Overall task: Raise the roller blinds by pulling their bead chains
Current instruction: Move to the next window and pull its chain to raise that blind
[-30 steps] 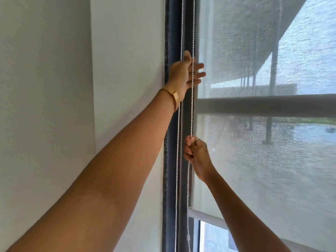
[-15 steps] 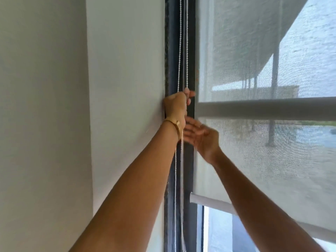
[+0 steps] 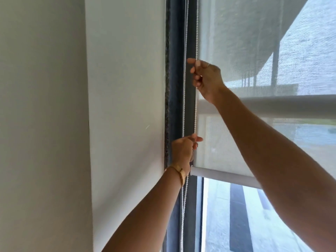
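A white bead chain (image 3: 196, 110) hangs in two strands along the dark window frame (image 3: 174, 88). My right hand (image 3: 206, 79) is high up, fingers closed around the right strand. Lower down, my left hand (image 3: 183, 151), with a gold bracelet on its wrist, grips the same strand just above the blind's bottom bar. The sheer grey roller blind (image 3: 236, 42) covers the upper window; its white bottom bar (image 3: 223, 176) sits at about wrist height, with bare glass below it.
A white wall (image 3: 125, 106) fills the left, with a corner edge further left. A horizontal window rail (image 3: 291, 106) shows through the blind fabric. Outside, a building roof and pavement are visible through the glass.
My left hand has pulled the chain down from shoulder height to low. My right hand let go, rose and closed on the chain higher up. The blind's bottom bar has risen.
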`<control>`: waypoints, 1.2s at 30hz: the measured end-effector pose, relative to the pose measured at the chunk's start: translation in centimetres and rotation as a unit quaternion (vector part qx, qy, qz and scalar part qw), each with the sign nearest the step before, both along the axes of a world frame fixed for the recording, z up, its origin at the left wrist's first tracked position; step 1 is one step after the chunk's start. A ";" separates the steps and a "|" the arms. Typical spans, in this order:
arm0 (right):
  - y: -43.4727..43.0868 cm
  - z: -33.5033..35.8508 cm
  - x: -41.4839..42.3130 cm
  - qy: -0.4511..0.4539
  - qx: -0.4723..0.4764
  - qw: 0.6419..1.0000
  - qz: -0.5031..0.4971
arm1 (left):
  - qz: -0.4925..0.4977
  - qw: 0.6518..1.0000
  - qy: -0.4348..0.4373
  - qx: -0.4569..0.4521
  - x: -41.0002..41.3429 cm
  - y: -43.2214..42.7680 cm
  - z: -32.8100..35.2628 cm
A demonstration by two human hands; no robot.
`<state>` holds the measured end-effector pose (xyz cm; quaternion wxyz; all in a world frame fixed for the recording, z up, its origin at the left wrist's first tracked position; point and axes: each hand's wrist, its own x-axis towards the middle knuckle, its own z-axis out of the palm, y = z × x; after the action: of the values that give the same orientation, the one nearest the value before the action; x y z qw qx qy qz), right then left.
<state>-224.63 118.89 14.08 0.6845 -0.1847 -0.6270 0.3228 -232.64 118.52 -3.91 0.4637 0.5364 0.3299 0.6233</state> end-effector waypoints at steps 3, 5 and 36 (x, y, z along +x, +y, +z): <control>0.3 -1.5 -0.2 -0.002 0.011 0.999 0.046 | 0.020 0.998 0.039 0.035 -0.3 -0.1 -0.5; 0.1 -2.3 -0.6 -0.004 0.019 0.999 0.050 | 0.033 0.995 0.043 0.081 -0.5 0.1 0.3; 0.6 -18.6 -2.9 -0.048 -0.053 0.995 0.068 | 0.020 0.976 -0.047 0.213 -3.1 -0.7 13.0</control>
<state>-227.48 119.51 -4.52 0.6191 -0.1931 -0.6522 0.3926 -235.71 117.84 9.12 0.3411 0.5862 0.1775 0.7131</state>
